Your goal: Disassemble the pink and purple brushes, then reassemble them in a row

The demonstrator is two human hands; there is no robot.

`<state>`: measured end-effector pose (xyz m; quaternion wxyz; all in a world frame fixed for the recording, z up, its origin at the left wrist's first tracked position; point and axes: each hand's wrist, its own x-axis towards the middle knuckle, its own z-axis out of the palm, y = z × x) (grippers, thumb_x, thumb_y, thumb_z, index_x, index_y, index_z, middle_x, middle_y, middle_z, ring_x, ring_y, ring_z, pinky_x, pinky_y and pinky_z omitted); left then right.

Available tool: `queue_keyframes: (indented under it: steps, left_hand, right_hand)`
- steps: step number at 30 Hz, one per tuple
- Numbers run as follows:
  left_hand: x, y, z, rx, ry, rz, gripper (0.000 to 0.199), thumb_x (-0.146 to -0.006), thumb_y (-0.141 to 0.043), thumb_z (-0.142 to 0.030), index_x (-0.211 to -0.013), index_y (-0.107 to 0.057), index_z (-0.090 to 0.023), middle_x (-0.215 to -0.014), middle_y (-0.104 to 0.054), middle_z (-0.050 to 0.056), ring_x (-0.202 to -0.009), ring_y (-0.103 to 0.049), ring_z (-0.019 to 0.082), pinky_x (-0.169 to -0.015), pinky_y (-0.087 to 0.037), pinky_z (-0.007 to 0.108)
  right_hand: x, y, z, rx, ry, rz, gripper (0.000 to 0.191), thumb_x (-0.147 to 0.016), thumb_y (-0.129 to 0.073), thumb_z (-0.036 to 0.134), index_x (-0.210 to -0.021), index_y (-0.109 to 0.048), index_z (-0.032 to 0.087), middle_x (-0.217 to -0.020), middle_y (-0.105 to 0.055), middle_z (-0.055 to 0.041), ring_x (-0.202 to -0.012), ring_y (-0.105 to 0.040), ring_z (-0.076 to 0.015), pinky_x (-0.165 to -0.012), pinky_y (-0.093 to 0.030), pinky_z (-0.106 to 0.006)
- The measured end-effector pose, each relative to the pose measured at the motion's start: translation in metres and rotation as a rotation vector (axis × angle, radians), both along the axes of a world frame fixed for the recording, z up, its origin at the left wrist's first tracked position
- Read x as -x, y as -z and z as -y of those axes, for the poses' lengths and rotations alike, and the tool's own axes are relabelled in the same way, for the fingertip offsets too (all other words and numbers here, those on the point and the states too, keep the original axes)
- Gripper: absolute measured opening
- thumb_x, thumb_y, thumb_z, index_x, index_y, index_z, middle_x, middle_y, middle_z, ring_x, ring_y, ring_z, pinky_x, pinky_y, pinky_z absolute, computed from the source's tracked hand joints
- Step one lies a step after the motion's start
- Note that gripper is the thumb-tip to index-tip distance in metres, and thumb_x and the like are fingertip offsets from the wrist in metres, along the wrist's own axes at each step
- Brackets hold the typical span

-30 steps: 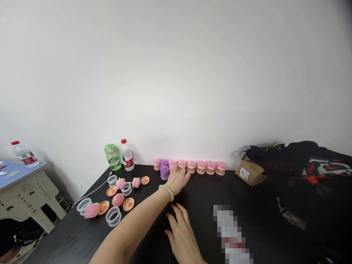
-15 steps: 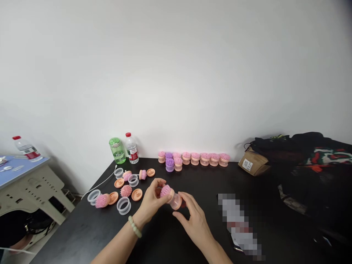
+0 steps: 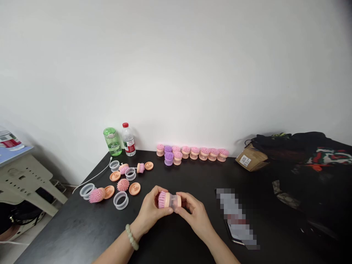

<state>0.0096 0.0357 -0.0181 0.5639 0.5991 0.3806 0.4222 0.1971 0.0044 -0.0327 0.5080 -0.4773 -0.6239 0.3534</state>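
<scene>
Between my two hands, a small round scrub brush [image 3: 172,201] lies on its side, pink bristles to the left, with a clear middle and a peach base to the right. My left hand [image 3: 150,209] wraps round the bristle end. At the base end, the fingers and thumb of my right hand [image 3: 193,209] grip the brush. Left of my hands lie loose brush parts: a clear ring [image 3: 121,200], a peach disc [image 3: 134,189], a pink bristle head [image 3: 123,184] and several more of each kind.
Along the wall stands a row of assembled brushes [image 3: 203,153], mostly pink, some purple. A green bottle [image 3: 112,142] and a red-capped water bottle [image 3: 128,139] stand back left. A phone [image 3: 233,234], a brown paper bag [image 3: 251,157] and dark clothing [image 3: 297,176] lie at the right.
My right hand has closed on the base end of the brush, which has turned from tilted to nearly level. The view has shifted slightly.
</scene>
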Motion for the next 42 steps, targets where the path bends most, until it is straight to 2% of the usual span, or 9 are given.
queue_keyframes:
  steps: [4,10,15,19,24,27,32,37,42]
  left_hand:
    - [0.002,-0.002,0.0,0.032,-0.008,0.016,0.046,-0.062,-0.087,-0.043,-0.09,-0.06,-0.018,-0.08,-0.061,-0.001,-0.071,-0.053,0.015,-0.065,-0.04,0.024]
    - [-0.001,0.001,0.002,0.192,0.025,0.171,0.045,-0.065,-0.085,-0.045,-0.087,-0.059,-0.016,-0.077,-0.058,-0.002,-0.069,-0.05,0.012,-0.065,-0.04,0.024]
    - [-0.002,0.001,0.003,0.191,0.045,0.211,0.045,-0.067,-0.086,-0.039,-0.095,-0.057,-0.018,-0.08,-0.058,-0.002,-0.071,-0.05,0.012,-0.066,-0.041,0.023]
    - [0.001,-0.001,0.004,0.081,0.038,0.126,0.045,-0.069,-0.084,-0.038,-0.099,-0.056,-0.019,-0.088,-0.06,0.0,-0.077,-0.053,0.014,-0.07,-0.042,0.024]
    - [0.0,-0.004,0.007,0.021,-0.028,-0.025,0.036,-0.073,-0.078,-0.04,-0.092,-0.057,-0.018,-0.077,-0.057,-0.002,-0.068,-0.049,0.013,-0.062,-0.04,0.023]
    - [-0.003,-0.004,0.007,0.125,0.019,0.064,0.034,-0.077,-0.074,-0.044,-0.087,-0.057,-0.017,-0.073,-0.056,-0.002,-0.065,-0.049,0.012,-0.062,-0.042,0.025]
    - [-0.002,-0.001,0.007,0.16,0.031,0.153,0.04,-0.073,-0.081,-0.041,-0.095,-0.056,-0.018,-0.081,-0.056,-0.002,-0.073,-0.049,0.012,-0.068,-0.041,0.024]
    - [0.0,0.001,0.005,0.077,0.013,0.081,0.047,-0.07,-0.083,-0.038,-0.104,-0.055,-0.021,-0.088,-0.056,-0.002,-0.077,-0.049,0.014,-0.069,-0.04,0.024]
    - [0.0,-0.001,0.003,0.131,-0.073,0.091,0.039,-0.076,-0.078,-0.042,-0.1,-0.056,-0.02,-0.085,-0.056,-0.002,-0.078,-0.049,0.014,-0.071,-0.041,0.024]
  right_hand:
    - [0.001,-0.002,0.005,-0.164,0.015,0.114,0.03,-0.08,-0.073,0.03,-0.107,-0.065,0.022,-0.102,-0.069,-0.0065,-0.081,-0.069,-0.0205,-0.076,-0.06,-0.033]
    - [0.001,-0.001,0.011,-0.404,0.016,0.294,0.026,-0.087,-0.062,0.016,-0.112,-0.061,0.025,-0.118,-0.062,-0.0096,-0.112,-0.061,-0.0262,-0.096,-0.052,-0.043]
    - [0.0,0.004,0.008,-0.163,-0.026,0.141,0.054,-0.082,-0.072,0.031,-0.131,-0.049,0.023,-0.126,-0.061,-0.0119,-0.101,-0.067,-0.0247,-0.089,-0.057,-0.04]
    - [0.001,0.002,0.005,-0.028,-0.089,0.1,0.031,-0.091,-0.06,0.034,-0.12,-0.057,0.022,-0.098,-0.07,-0.0044,-0.083,-0.069,-0.0195,-0.078,-0.058,-0.032]
    - [0.004,-0.002,0.009,-0.187,-0.068,0.145,0.032,-0.088,-0.067,0.029,-0.118,-0.056,0.025,-0.099,-0.067,-0.004,-0.082,-0.067,-0.0199,-0.076,-0.058,-0.033]
    - [0.003,0.0,0.011,-0.37,-0.056,0.249,0.031,-0.088,-0.065,0.02,-0.117,-0.058,0.028,-0.113,-0.063,-0.0072,-0.102,-0.063,-0.0251,-0.089,-0.055,-0.041]
    - [0.0,0.007,0.009,-0.213,-0.04,0.184,0.079,-0.079,-0.078,0.033,-0.145,-0.035,0.028,-0.134,-0.055,-0.013,-0.105,-0.065,-0.0275,-0.091,-0.056,-0.044]
    - [0.002,0.005,0.007,-0.029,-0.027,0.185,0.033,-0.088,-0.062,0.026,-0.121,-0.057,0.025,-0.105,-0.067,-0.0056,-0.088,-0.069,-0.0221,-0.081,-0.058,-0.037]
    - [0.005,0.002,0.006,-0.185,0.058,0.151,0.047,-0.072,-0.067,0.009,-0.115,-0.054,0.026,-0.115,-0.059,-0.0061,-0.095,-0.067,-0.0217,-0.083,-0.058,-0.036]
